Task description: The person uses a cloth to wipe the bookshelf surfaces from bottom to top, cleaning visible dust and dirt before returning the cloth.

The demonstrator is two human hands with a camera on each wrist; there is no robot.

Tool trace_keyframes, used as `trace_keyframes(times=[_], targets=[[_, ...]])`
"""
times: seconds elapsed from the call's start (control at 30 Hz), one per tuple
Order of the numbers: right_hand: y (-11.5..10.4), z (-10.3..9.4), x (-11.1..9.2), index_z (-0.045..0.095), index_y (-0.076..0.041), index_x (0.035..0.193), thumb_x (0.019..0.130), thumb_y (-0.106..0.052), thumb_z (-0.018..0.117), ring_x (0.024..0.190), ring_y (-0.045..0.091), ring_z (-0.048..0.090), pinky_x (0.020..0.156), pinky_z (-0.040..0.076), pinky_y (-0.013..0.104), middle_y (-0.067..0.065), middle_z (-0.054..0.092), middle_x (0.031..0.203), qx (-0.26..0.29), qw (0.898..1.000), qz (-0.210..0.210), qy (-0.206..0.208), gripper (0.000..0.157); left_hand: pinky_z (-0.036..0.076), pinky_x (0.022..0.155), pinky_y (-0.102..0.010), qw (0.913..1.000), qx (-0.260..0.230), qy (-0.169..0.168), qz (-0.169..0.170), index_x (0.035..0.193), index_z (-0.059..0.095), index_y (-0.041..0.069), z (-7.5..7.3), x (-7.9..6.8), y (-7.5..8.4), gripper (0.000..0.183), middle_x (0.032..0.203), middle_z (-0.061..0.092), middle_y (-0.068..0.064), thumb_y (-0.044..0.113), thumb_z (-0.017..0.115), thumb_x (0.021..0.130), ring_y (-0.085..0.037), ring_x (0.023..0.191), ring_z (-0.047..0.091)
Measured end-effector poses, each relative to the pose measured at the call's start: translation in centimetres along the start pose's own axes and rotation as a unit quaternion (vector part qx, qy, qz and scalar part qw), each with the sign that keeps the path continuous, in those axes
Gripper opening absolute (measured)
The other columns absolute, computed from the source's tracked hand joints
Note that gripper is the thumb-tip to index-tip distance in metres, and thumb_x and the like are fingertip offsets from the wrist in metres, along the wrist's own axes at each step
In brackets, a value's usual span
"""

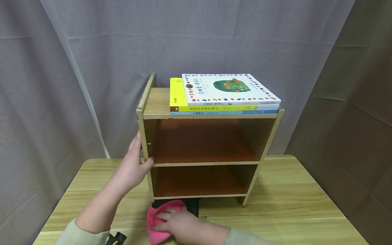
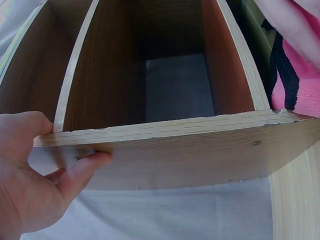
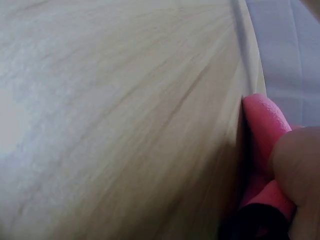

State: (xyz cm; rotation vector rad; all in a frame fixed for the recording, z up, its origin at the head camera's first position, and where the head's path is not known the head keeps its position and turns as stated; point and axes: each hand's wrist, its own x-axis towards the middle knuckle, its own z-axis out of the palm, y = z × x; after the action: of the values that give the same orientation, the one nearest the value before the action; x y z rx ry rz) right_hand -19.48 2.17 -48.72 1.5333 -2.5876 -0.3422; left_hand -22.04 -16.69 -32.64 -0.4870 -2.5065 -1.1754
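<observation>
A small wooden shelf unit (image 1: 205,163) stands on the table, tilted in the head view. My left hand (image 1: 134,172) grips its left side panel, thumb on the front edge and the other fingers along the outer face. In the left wrist view the thumb lies where a shelf board meets the side panel (image 2: 175,155). Below the unit's front left corner, my right hand (image 1: 182,225) holds a pink cloth (image 1: 154,233) with black edging down at the tabletop. The cloth (image 3: 265,125) bunches up around that hand in the right wrist view.
Three books lie stacked on top of the unit: a white picture book (image 1: 211,89), a yellow one (image 1: 177,93) and a blue one (image 1: 259,111). The wood-grain table (image 1: 288,206) extends to both sides. Grey curtains (image 1: 111,67) hang behind it.
</observation>
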Motion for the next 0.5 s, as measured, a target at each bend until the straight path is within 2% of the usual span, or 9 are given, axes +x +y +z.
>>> trace_keyframes(times=[0.13,0.23,0.37,0.5], targets=[[0.5,-0.2,-0.1,0.047,-0.044,0.131,0.087,-0.017,0.053,0.126,0.013,0.04,0.095,0.041,0.031,-0.015,0.044,0.138,-0.015,0.999,-0.018,0.027,0.052,0.032,0.102,-0.049,1.0,0.0,0.002,0.001,0.144,-0.009,0.042,0.0,0.1,0.0,0.093,0.152,0.013,-0.003,0.01,0.056,0.086,-0.023,0.131,0.028],[0.8,-0.4,-0.5,0.049,-0.041,0.13,0.089,-0.016,0.05,0.128,0.011,0.039,0.101,0.035,0.027,-0.015,0.046,0.137,0.008,0.999,-0.019,0.038,0.048,0.031,0.103,-0.049,1.0,0.002,0.0,-0.004,0.143,-0.01,0.043,-0.1,0.1,0.0,0.093,0.152,0.011,-0.003,0.011,0.056,0.087,-0.024,0.131,0.028],[1.0,-0.8,-1.0,0.053,-0.039,0.127,0.089,-0.016,0.05,0.127,0.011,0.041,0.102,0.034,0.027,-0.015,0.049,0.134,0.028,0.998,-0.022,0.055,0.044,0.031,0.104,-0.047,1.0,-0.001,-0.001,-0.004,0.143,-0.01,0.043,0.0,0.1,0.0,0.093,0.152,0.011,-0.002,0.011,0.056,0.086,-0.022,0.132,0.027],[1.2,-1.3,-1.4,0.055,-0.038,0.125,0.087,-0.015,0.055,0.123,0.013,0.045,0.098,0.039,0.027,-0.013,0.052,0.131,0.026,0.996,-0.026,0.079,0.045,0.031,0.103,-0.047,1.0,0.0,0.0,0.001,0.144,-0.009,0.042,0.0,0.1,0.0,0.093,0.152,0.012,-0.003,0.009,0.056,0.085,-0.021,0.132,0.025]])
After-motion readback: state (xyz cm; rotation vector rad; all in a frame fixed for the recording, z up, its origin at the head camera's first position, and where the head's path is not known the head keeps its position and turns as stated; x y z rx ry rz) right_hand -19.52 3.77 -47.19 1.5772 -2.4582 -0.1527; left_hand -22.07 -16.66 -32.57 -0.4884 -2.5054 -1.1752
